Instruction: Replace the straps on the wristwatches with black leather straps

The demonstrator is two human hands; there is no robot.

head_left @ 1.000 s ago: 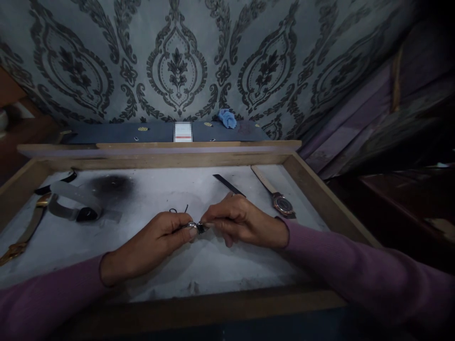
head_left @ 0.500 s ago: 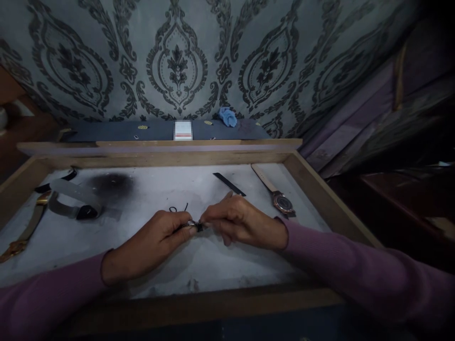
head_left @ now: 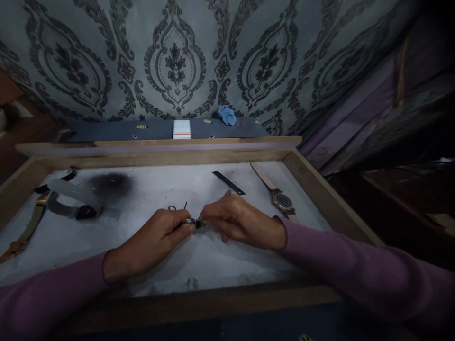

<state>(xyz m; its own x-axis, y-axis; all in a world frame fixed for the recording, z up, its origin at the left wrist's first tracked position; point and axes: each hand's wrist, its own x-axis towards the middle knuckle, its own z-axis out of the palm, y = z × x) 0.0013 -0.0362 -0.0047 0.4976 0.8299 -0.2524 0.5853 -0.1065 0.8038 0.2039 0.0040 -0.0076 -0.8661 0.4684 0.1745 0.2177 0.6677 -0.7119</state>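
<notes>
Here, a shallow wooden tray (head_left: 170,157) with a pale, smudged base stands before a patterned wall (head_left: 175,71), and purple fabric (head_left: 341,111) hangs at the right. A blue cloth (head_left: 226,115) and a card (head_left: 182,129) are behind the tray. Inside it, a grey band (head_left: 76,192) and a gold watch (head_left: 17,246) lie at the left, a black strip (head_left: 228,183) and a brown watch (head_left: 282,201) at the right. Over the middle, the left hand (head_left: 149,246) has thumb and finger clamped on a small metal piece (head_left: 191,221), mostly covered. The right hand (head_left: 245,220) has its fingertips together by the piece's dark end; what they pinch is hidden. Shadow swallows the far right, and the card's writing is blurred out.
</notes>
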